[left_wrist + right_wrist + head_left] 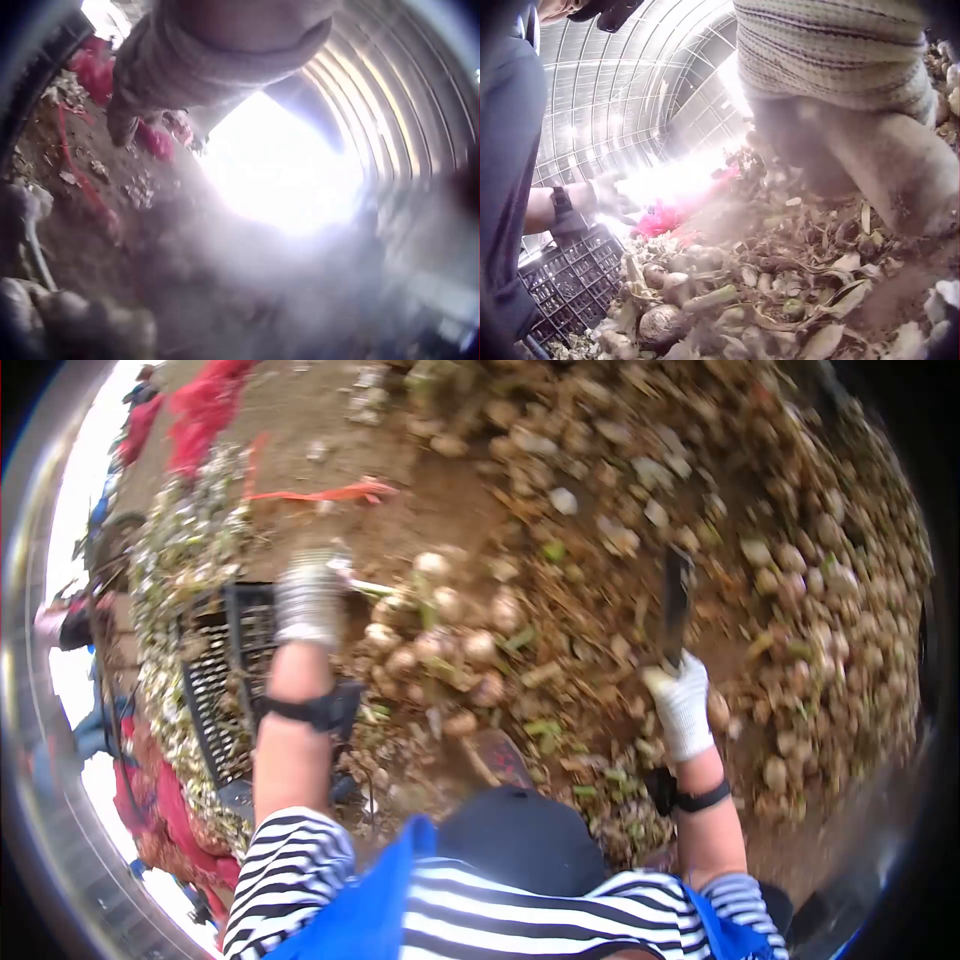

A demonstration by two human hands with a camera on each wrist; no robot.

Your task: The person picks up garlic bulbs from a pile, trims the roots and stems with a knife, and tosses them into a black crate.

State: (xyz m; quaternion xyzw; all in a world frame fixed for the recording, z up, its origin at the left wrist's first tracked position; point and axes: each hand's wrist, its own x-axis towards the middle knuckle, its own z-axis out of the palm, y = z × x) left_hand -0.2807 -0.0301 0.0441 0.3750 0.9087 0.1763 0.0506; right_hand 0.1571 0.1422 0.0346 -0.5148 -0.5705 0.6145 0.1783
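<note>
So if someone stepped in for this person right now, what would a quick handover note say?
The right hand grips a knife, blade pointing up and away.
The left hand, gloved, is out by the crate; it is too blurred to tell whether its fingers hold anything.
A small pile of roots lies between the hands, and a far bigger heap lies to the right.
Done: leaf scraps litter the ground, so some trimming seems done. The part of the crate in view shows no roots.
Left: probably nearly the whole heap.
</note>
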